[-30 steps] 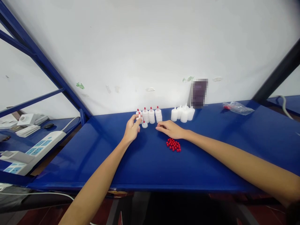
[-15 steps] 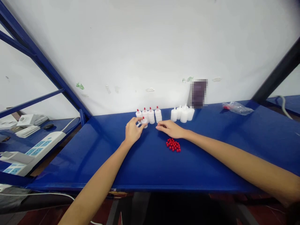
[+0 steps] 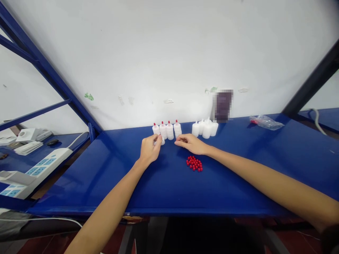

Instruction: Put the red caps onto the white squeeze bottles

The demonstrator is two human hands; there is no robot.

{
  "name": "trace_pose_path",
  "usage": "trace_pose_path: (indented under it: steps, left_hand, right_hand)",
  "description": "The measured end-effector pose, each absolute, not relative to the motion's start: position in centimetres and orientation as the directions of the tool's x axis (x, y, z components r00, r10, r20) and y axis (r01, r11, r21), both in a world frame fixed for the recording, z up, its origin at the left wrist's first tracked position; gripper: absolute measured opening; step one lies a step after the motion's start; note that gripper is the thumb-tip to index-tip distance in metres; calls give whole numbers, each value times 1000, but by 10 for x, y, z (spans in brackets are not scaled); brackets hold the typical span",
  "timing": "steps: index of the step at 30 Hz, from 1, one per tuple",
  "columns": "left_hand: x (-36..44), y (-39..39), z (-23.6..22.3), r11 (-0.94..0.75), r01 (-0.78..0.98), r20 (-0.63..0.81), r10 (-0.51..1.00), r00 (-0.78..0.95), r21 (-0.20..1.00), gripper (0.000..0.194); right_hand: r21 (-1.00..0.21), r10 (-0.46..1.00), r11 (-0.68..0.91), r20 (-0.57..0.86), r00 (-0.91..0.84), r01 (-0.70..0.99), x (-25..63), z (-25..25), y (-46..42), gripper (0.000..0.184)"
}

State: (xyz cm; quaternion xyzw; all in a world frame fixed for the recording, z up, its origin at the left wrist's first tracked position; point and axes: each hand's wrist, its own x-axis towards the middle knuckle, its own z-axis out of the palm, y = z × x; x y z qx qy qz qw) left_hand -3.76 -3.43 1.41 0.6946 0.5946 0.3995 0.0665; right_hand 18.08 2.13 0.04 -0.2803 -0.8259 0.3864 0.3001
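At blue table (image 3: 159, 190), pinches bottle (image 3: 162, 141) with left hand (image 3: 149, 147); can't judge grip of right hand (image 3: 192, 144). Looks part-done: capped bottles (image 3: 170, 132) mid-frame, uncapped bottles (image 3: 207, 130) centre-right.

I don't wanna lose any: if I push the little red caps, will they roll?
The little red caps look rounded, so they might roll if pushed. Far smaller than the white bottles, they're probably light. They lie loose on the blue table, so they'd likely scatter.

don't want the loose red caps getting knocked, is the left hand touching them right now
Apart. The head view shows a wide strip of blue table between the left hand and the loose red caps.
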Motion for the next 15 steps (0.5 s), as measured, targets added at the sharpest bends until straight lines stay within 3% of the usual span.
trace_pose_path:
  steps: [3, 6, 9, 15]
  left_hand:
    - [-30, -37, 12, -376, 547, 375, 919, 121, 747, 43]
    - [-23, -38, 8, -353, 390, 290, 933, 212, 850, 30]
    - [-20, -38, 7, -319, 310, 258, 940, 224, 895, 19]
    - [-21, -41, 11, -333, 252, 251, 918, 306, 909, 15]
  right_hand:
    - [-787, 662, 586, 329, -674, 192, 177, 6, 15, 37]
    - [-755, 643, 630, 378, -667, 180, 171, 13, 6, 37]
    - [-752, 650, 633, 388, -653, 184, 167, 18, -2, 35]
    - [-770, 665, 608, 361, -654, 193, 164, 22, -11, 29]
